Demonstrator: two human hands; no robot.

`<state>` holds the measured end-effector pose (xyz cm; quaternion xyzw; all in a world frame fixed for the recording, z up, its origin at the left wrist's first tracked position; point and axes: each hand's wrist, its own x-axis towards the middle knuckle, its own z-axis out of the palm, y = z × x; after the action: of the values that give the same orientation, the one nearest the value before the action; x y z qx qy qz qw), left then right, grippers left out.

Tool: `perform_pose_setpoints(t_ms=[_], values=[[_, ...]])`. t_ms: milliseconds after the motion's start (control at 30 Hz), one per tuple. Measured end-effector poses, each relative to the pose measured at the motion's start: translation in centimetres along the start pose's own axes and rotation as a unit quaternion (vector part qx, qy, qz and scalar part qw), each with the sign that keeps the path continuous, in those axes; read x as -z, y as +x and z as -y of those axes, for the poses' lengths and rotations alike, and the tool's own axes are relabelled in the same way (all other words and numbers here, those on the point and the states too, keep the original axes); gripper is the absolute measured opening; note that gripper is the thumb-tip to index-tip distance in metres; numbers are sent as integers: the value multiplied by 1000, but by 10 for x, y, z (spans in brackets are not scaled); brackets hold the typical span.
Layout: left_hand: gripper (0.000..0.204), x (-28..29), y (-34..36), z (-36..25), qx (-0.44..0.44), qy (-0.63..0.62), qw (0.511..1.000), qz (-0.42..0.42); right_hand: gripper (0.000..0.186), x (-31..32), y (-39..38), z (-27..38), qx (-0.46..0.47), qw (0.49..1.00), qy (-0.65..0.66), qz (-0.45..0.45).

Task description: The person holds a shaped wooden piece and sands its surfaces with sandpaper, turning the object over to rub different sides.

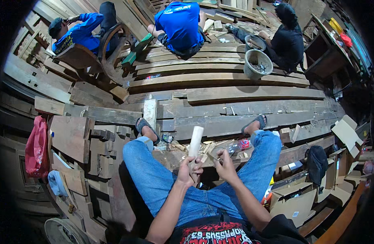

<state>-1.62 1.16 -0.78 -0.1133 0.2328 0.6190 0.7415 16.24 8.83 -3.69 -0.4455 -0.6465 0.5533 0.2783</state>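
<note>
Left hand is wrapped round the lower end of a pale wooden piece at the frame's lower centre; the right hand, just beside it, pinches a small flat thing too unclear to identify. Working the wood seems the step; next calls for a steady left grip.

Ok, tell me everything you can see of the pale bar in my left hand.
The pale bar looks like light, fairly smooth wood, long and nearly straight, with no markings I can make out. Your left hand grips its lower part, partly hiding that end. The free end points away from you, leaning slightly right. It's between your knees, with wood scraps behind it in view. I can't tell whether its faces are flat or rounded.
</note>
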Motion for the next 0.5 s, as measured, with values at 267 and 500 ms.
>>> perform_pose_setpoints(t_ms=[267, 500], values=[[24, 10, 11, 10, -153, 190, 950, -195, 49, 3, 34, -22, -41, 994, -46, -95], [29, -5, 12, 19, -151, 223, 941, -207, 56, -11, 22, -18, -30, 993, -108, -33]])
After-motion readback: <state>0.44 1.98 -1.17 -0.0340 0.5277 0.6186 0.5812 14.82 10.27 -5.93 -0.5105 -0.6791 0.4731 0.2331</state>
